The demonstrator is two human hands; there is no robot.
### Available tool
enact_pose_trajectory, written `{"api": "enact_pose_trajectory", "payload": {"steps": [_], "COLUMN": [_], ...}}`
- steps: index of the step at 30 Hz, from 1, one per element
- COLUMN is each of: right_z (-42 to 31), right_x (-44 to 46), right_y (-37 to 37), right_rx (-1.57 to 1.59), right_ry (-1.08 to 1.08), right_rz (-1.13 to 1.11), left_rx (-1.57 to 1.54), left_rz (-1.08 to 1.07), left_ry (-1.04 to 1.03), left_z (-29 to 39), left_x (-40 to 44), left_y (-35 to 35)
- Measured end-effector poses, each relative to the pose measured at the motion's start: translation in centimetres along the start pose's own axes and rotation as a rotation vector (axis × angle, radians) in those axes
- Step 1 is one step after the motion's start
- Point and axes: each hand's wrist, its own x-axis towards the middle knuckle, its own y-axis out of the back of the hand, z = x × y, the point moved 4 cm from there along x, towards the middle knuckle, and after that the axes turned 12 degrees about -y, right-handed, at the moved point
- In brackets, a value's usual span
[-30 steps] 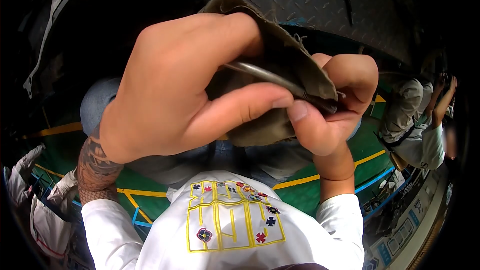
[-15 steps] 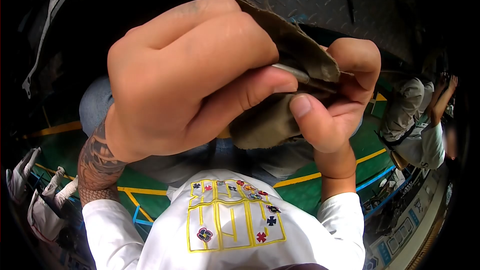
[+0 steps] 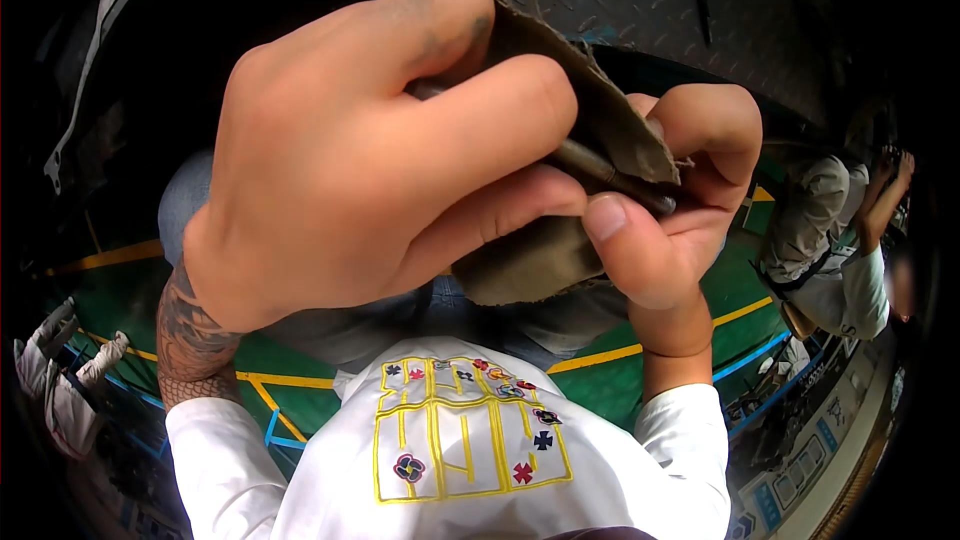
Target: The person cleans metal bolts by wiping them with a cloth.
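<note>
Rod held in cloth.
Left hand clasps rod, right hand pinches cloth; slack fingers could drop the rod.

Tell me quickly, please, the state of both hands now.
Left hand: closed, holding the metal rod.
Right hand: closed, holding the brown cloth near the rod's end.

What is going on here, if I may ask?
The person's left hand is closed around a metal rod, which lies against a folded brown cloth. The right hand holds the cloth near the rod's end. The rod is partly hidden. Beyond both hands is a patterned metal plate.
</note>
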Motion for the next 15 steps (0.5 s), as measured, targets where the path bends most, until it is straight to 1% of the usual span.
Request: {"api": "enact_pose_trajectory", "payload": {"steps": [2, 4, 9, 12, 15], "right_z": [-0.04, 0.05, 0.2, 0.07, 0.0], "right_x": [-0.02, 0.12, 0.34, 0.26, 0.2], "right_y": [-0.05, 0.15, 0.52, 0.43, 0.32], "right_rx": [0.001, 0.005, 0.029, 0.02, 0.115], "right_ry": [0.01, 0.031, 0.037, -0.011, -0.142], "right_rz": [-0.011, -0.036, -0.03, 0.015, 0.051], "left_rx": [-0.01, -0.064, -0.183, -0.182, -0.177], "left_rz": [-0.03, -0.012, 0.177, 0.216, 0.214], "left_ry": [0.001, -0.002, -0.073, -0.09, -0.069], "left_z": [-0.07, -0.11, -0.65, -0.81, -0.66], "left_x": [-0.24, -0.18, -0.07, -0.2, -0.25], "left_y": [0.11, 0.08, -0.56, -0.52, -0.28]}}
